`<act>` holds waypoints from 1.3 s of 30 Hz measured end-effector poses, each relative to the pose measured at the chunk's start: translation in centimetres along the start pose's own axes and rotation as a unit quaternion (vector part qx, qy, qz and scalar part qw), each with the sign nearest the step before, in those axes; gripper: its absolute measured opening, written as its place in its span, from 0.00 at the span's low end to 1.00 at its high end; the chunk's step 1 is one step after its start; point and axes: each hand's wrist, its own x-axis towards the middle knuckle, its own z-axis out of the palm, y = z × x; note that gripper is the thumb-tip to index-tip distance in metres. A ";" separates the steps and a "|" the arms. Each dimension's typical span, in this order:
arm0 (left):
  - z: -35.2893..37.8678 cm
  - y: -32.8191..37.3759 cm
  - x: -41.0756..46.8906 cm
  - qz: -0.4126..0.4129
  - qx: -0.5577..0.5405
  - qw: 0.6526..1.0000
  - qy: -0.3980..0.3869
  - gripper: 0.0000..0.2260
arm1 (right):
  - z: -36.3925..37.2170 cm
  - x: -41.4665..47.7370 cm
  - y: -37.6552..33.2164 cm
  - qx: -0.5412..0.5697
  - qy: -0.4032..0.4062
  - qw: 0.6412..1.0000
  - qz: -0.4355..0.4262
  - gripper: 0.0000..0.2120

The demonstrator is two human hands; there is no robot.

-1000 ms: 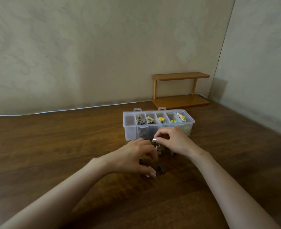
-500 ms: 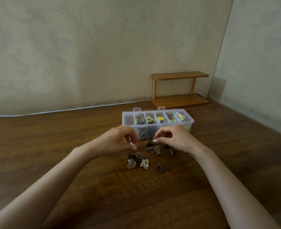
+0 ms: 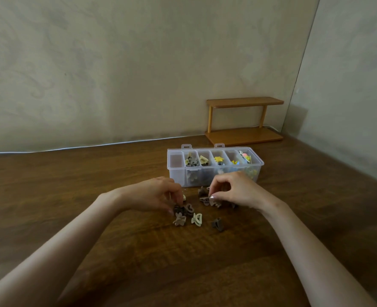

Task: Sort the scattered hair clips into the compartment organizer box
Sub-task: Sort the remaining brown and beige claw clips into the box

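Observation:
A clear compartment organizer box [image 3: 176, 175] stands on the wooden table; its leftmost compartment is bare and the others hold grey, cream, yellow and pastel clips. Several small hair clips lie scattered in front of it: a beige flower clip [image 3: 179, 219], a cream clip [image 3: 196, 218], a dark brown clip [image 3: 217, 224] and a mauve heart clip [image 3: 189, 207]. My left hand [image 3: 154, 196] hovers at the pile's left with fingers curled, a small cream clip [image 3: 184, 197] pinched at its fingertips. My right hand [image 3: 236, 191] pinches a mauve clip [image 3: 204, 200] at the pile's right.
A small two-tier wooden shelf [image 3: 245, 120] stands at the back right against the wall corner. A white cable [image 3: 72, 148] runs along the table's far edge. Both forearms reach in from the near edge.
My left hand rose from the pile's front with a cream clip and shifted left, uncovering several clips. My right hand dropped slightly onto the clips at the right.

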 end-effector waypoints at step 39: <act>0.2 1.4 2.4 0.014 -0.048 0.963 0.266 0.06 | 0.5 0.3 -0.8 0.285 0.078 0.955 -0.011 0.05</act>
